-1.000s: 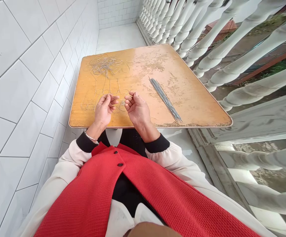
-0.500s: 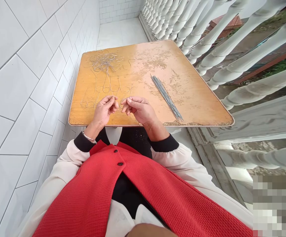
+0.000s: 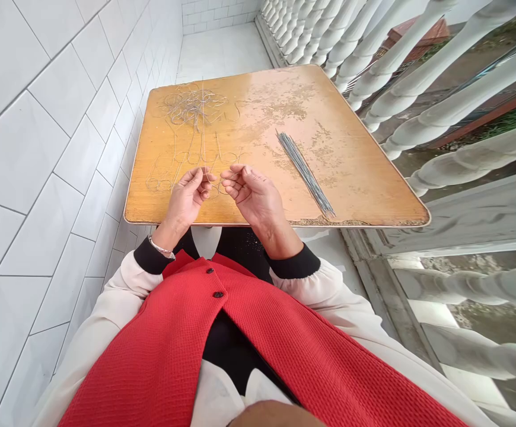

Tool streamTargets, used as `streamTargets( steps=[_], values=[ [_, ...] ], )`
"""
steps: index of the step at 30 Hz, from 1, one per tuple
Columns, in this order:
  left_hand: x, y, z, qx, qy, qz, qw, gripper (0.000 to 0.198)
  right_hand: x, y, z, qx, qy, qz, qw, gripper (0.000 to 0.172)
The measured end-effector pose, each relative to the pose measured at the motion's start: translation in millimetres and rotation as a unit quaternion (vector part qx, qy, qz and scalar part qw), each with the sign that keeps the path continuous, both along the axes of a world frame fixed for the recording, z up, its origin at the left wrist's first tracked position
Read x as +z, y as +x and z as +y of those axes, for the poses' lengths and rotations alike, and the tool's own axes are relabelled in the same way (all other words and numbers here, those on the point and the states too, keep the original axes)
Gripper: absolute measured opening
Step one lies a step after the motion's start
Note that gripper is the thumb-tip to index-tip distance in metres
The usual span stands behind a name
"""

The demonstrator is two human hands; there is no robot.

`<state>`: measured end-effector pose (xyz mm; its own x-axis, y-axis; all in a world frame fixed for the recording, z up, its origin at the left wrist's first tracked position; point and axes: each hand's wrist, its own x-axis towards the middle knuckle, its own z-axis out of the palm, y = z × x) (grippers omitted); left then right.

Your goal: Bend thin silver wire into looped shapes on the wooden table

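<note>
A worn, orange-varnished tabletop [image 3: 262, 104] carries all the material loose. Far left: a tangled wad of thin wire [image 3: 193, 105]. Right of centre: a bundle of straight wire rods [image 3: 305, 173], long axis running diagonally from far left to near right. Bent wire pieces [image 3: 164, 178] lie near the front edge. Left hand [image 3: 187, 198] appears to pinch a thin strand [image 3: 203, 139] between thumb and fingertips, though it is hard to follow; the strand points away from the person, toward the wad. Right hand [image 3: 251, 196] is relaxed, loosely curled, palm up, nothing visible in it, just beside the left. Versus the earlier frame, the right hand has rolled palm up and the fingertips have parted.
</note>
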<state>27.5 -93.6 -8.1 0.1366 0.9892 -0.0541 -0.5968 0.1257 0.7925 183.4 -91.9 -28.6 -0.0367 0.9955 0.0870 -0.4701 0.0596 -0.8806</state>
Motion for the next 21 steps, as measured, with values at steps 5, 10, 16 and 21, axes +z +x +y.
streamTargets(
  steps=[5, 10, 16, 21],
  values=[
    [-2.3, 6, -4, -0.017, 0.026, 0.008, 0.999, 0.018, -3.7, 0, 0, 0.001, 0.011, 0.016, 1.000, 0.036],
    [-4.9, 9, -5, -0.016, 0.063, 0.031, 0.997, 0.015, -8.3, 1, 2, -0.012, 0.014, 0.012, 1.000, 0.038],
    [-3.6, 13, -6, 0.004, 0.040, 0.055, 0.998, 0.023, -11.1, -3, 3, -0.026, -0.024, 0.061, 0.997, 0.035],
    [-1.4, 19, -8, 0.053, 0.015, 0.052, 0.997, 0.026, -10.3, -7, -1, -0.016, -0.031, 0.060, 0.998, 0.031]
  ],
)
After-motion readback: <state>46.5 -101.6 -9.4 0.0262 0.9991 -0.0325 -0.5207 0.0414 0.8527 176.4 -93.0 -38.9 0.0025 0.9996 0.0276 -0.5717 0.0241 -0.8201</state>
